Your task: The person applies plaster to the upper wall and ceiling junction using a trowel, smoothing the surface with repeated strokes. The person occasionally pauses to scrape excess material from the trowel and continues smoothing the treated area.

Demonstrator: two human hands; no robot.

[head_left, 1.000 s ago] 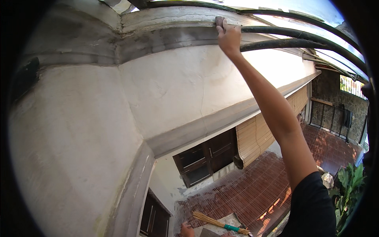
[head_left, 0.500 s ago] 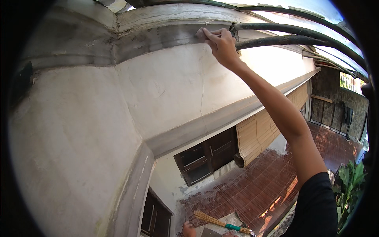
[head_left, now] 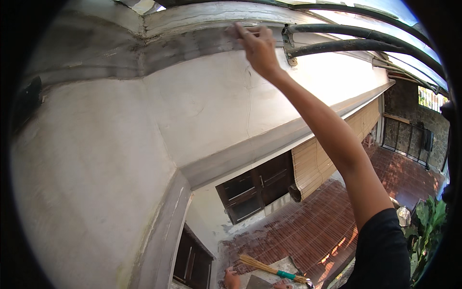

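Note:
My right hand is raised high against the grey painted band under the ledge of a white wall. Its fingers pinch a small pale piece, possibly folded sandpaper; motion blur hides its edges. The piece lies at the band's surface, left of two dark metal pipes fixed to the wall. My bare arm runs up from a black sleeve. Nowhere do I make out my left hand; two small patches of skin at the bottom edge look like my feet.
Far below, a stick broom with a green binding lies beside a flat grey blade-like piece. Beneath the lower grey ledge are dark window shutters and a rolled bamboo blind. Red floor tiles and a leafy plant lie at right.
My right hand has shifted left and slightly upward along the grey band, away from the pipe ends, with the pale piece still pinched. The view has shifted slightly.

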